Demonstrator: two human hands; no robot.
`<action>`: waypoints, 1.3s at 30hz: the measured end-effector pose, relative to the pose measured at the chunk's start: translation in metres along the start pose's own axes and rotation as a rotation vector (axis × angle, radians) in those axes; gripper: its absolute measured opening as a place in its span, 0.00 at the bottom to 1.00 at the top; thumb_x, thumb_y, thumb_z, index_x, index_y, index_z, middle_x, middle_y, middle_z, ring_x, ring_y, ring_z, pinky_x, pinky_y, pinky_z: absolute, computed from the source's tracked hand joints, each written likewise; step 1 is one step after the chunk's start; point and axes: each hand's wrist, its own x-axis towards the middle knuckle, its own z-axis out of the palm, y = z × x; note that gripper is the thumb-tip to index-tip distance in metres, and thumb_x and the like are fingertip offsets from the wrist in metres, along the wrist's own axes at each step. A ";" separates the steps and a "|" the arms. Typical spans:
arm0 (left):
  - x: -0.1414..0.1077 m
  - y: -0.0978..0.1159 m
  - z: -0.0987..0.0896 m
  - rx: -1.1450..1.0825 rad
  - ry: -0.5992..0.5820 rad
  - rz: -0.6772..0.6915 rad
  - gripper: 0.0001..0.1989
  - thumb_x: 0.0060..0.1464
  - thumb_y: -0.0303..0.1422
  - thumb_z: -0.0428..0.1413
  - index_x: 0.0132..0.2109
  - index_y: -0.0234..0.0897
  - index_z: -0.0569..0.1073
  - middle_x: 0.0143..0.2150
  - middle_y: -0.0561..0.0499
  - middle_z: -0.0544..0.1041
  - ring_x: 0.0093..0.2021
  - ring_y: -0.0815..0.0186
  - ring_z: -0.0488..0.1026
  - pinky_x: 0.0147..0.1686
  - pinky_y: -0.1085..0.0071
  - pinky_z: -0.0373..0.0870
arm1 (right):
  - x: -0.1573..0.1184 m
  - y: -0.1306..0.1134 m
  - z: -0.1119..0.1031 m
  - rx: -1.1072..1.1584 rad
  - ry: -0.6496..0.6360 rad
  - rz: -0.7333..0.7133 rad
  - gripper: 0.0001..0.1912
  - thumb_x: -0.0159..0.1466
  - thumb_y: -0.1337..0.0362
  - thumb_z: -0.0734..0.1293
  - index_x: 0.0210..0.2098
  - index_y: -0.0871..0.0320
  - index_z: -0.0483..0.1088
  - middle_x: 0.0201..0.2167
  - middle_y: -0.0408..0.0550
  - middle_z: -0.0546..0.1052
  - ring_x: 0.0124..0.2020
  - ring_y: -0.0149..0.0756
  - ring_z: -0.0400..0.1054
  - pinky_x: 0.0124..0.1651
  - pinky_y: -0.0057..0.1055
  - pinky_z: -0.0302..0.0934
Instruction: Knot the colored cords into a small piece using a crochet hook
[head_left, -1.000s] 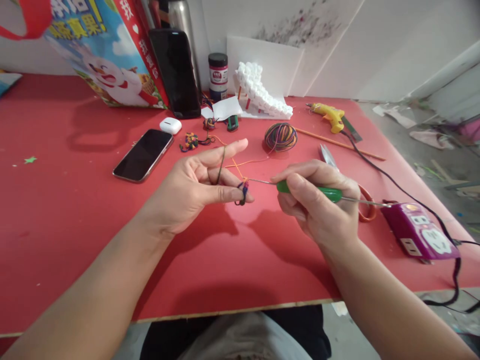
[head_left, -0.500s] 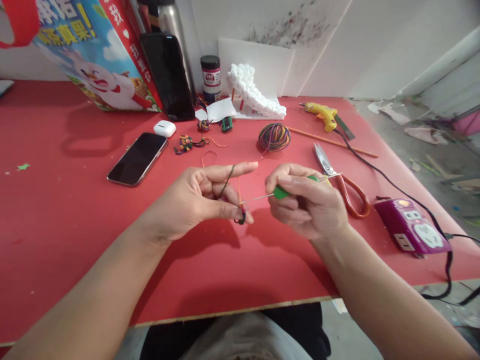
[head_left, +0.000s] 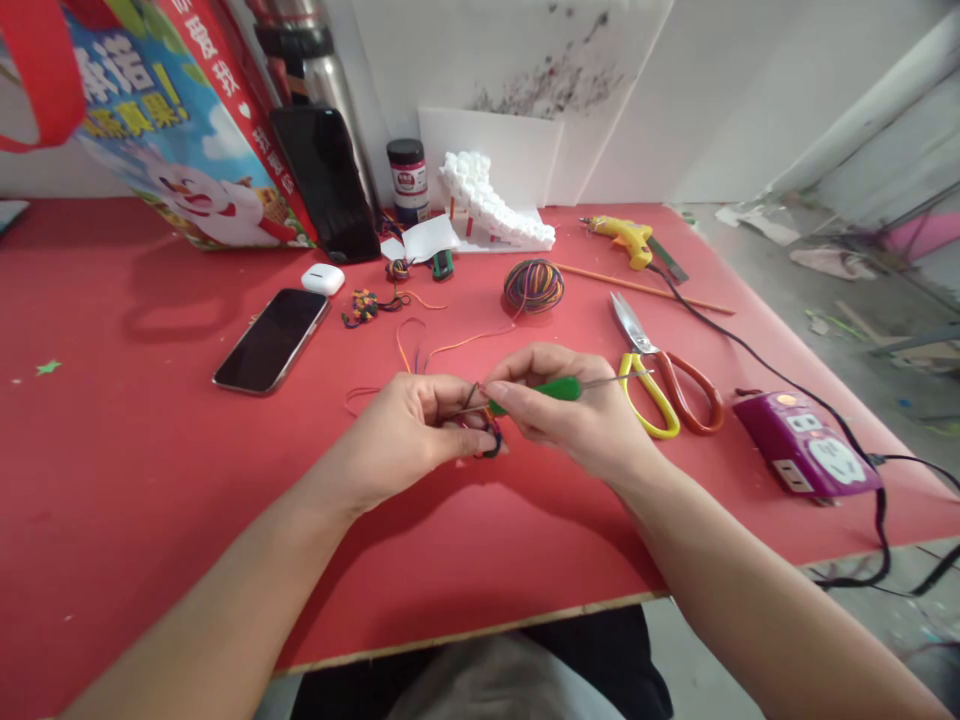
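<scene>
My left hand [head_left: 409,425] pinches a small dark piece of crochet work [head_left: 491,440] between thumb and fingers. Wrapped in my right hand [head_left: 574,405] is a crochet hook with a green grip [head_left: 551,390]; its thin shaft reaches left to the work, and a second metal end sticks out to the right. Both hands are close together, the right fingertips beside the left ones. Where the hook tip meets the yarn is hidden by fingers. An orange and purple strand of yarn [head_left: 472,342] runs from the multicoloured yarn ball [head_left: 533,286] towards my left hand.
Scissors [head_left: 637,335] lie right of my right hand, near a purple power socket [head_left: 810,445] and its black cable. A phone [head_left: 271,340] and white earbud case [head_left: 323,279] lie left. Behind are a glue gun [head_left: 626,240], a stick [head_left: 652,289] and a white model [head_left: 487,205].
My right hand has moved left with the hook, up to my left hand. The left index finger, stretched out with yarn over it before, is now bent in. The view has shifted slightly.
</scene>
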 end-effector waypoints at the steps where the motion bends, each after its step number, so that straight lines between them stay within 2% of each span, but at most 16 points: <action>1: 0.000 -0.001 -0.001 0.011 -0.018 -0.004 0.05 0.44 0.27 0.70 0.30 0.34 0.81 0.24 0.53 0.77 0.28 0.70 0.72 0.31 0.74 0.70 | 0.000 0.000 0.001 -0.029 -0.003 -0.006 0.13 0.56 0.58 0.79 0.29 0.60 0.76 0.21 0.40 0.73 0.18 0.23 0.57 0.18 0.24 0.48; 5: 0.000 -0.002 -0.004 0.030 -0.054 -0.013 0.10 0.46 0.35 0.72 0.33 0.35 0.83 0.28 0.51 0.80 0.32 0.66 0.74 0.35 0.72 0.70 | 0.002 -0.001 0.002 -0.071 -0.007 0.043 0.17 0.55 0.55 0.80 0.27 0.61 0.75 0.21 0.41 0.74 0.18 0.23 0.57 0.19 0.24 0.49; 9: -0.001 -0.002 -0.002 0.007 -0.044 0.060 0.12 0.51 0.41 0.70 0.32 0.36 0.85 0.31 0.47 0.82 0.36 0.61 0.77 0.41 0.66 0.73 | 0.005 0.000 0.001 0.040 -0.033 0.129 0.21 0.51 0.53 0.83 0.28 0.60 0.73 0.16 0.37 0.70 0.16 0.22 0.55 0.18 0.24 0.46; 13: -0.001 -0.003 0.001 -0.014 0.065 0.137 0.14 0.53 0.43 0.69 0.30 0.36 0.85 0.28 0.48 0.80 0.31 0.64 0.72 0.39 0.67 0.70 | 0.007 0.003 0.001 0.210 -0.085 0.132 0.24 0.49 0.54 0.85 0.37 0.59 0.75 0.20 0.37 0.73 0.16 0.22 0.57 0.18 0.23 0.47; 17: 0.000 -0.003 0.003 -0.054 0.188 0.157 0.12 0.53 0.40 0.69 0.26 0.38 0.84 0.22 0.52 0.75 0.28 0.66 0.68 0.35 0.69 0.67 | 0.008 0.003 0.007 0.239 -0.071 0.052 0.25 0.46 0.57 0.86 0.36 0.58 0.74 0.26 0.40 0.75 0.22 0.25 0.65 0.20 0.23 0.50; 20: 0.000 -0.005 0.003 -0.030 0.224 0.166 0.12 0.52 0.40 0.69 0.26 0.38 0.84 0.21 0.52 0.74 0.28 0.66 0.68 0.34 0.68 0.67 | 0.007 0.006 0.012 0.198 -0.003 -0.025 0.22 0.54 0.51 0.82 0.36 0.58 0.74 0.23 0.39 0.72 0.20 0.25 0.61 0.21 0.25 0.50; 22: 0.001 -0.007 0.003 0.002 0.218 0.168 0.11 0.52 0.40 0.69 0.28 0.38 0.84 0.23 0.51 0.77 0.28 0.65 0.69 0.34 0.68 0.66 | 0.006 0.008 0.013 0.159 0.062 -0.078 0.22 0.60 0.46 0.77 0.34 0.58 0.73 0.18 0.35 0.66 0.18 0.24 0.56 0.21 0.26 0.49; 24: 0.002 -0.009 0.003 0.037 0.177 0.156 0.10 0.53 0.38 0.68 0.29 0.37 0.85 0.27 0.50 0.80 0.30 0.64 0.71 0.35 0.67 0.67 | 0.006 0.010 0.012 0.104 0.077 -0.115 0.23 0.63 0.44 0.75 0.30 0.58 0.72 0.17 0.35 0.64 0.17 0.23 0.55 0.21 0.27 0.51; 28: 0.002 -0.013 0.004 0.077 0.060 0.131 0.14 0.55 0.42 0.67 0.31 0.36 0.82 0.25 0.48 0.80 0.29 0.61 0.74 0.35 0.66 0.69 | 0.006 0.012 0.009 0.030 -0.089 -0.098 0.25 0.64 0.42 0.73 0.29 0.58 0.71 0.21 0.41 0.71 0.20 0.30 0.67 0.26 0.31 0.62; 30: 0.001 -0.013 0.006 0.070 0.054 0.153 0.16 0.58 0.45 0.65 0.30 0.36 0.80 0.23 0.49 0.78 0.28 0.61 0.74 0.35 0.65 0.69 | 0.007 0.012 0.009 0.008 -0.105 -0.088 0.24 0.63 0.42 0.74 0.32 0.57 0.72 0.23 0.42 0.73 0.22 0.32 0.69 0.28 0.32 0.65; 33: 0.000 -0.011 0.007 0.042 0.130 0.201 0.19 0.62 0.46 0.62 0.29 0.37 0.78 0.25 0.49 0.78 0.29 0.63 0.73 0.36 0.67 0.69 | 0.009 0.014 0.008 -0.007 0.010 -0.097 0.23 0.60 0.44 0.77 0.38 0.57 0.72 0.24 0.39 0.72 0.22 0.30 0.65 0.27 0.30 0.60; 35: -0.001 -0.009 0.007 0.037 0.227 0.231 0.19 0.62 0.46 0.63 0.28 0.38 0.77 0.26 0.51 0.75 0.30 0.64 0.70 0.35 0.68 0.66 | 0.010 0.015 0.008 -0.036 0.072 -0.090 0.24 0.56 0.45 0.79 0.37 0.57 0.72 0.23 0.37 0.69 0.22 0.28 0.60 0.26 0.29 0.54; 39: -0.003 -0.009 0.004 0.043 0.360 0.258 0.19 0.61 0.45 0.63 0.28 0.38 0.74 0.24 0.54 0.67 0.28 0.67 0.62 0.31 0.71 0.61 | 0.009 0.017 0.010 -0.047 0.037 -0.023 0.23 0.56 0.46 0.79 0.33 0.57 0.72 0.22 0.39 0.71 0.23 0.28 0.59 0.26 0.29 0.52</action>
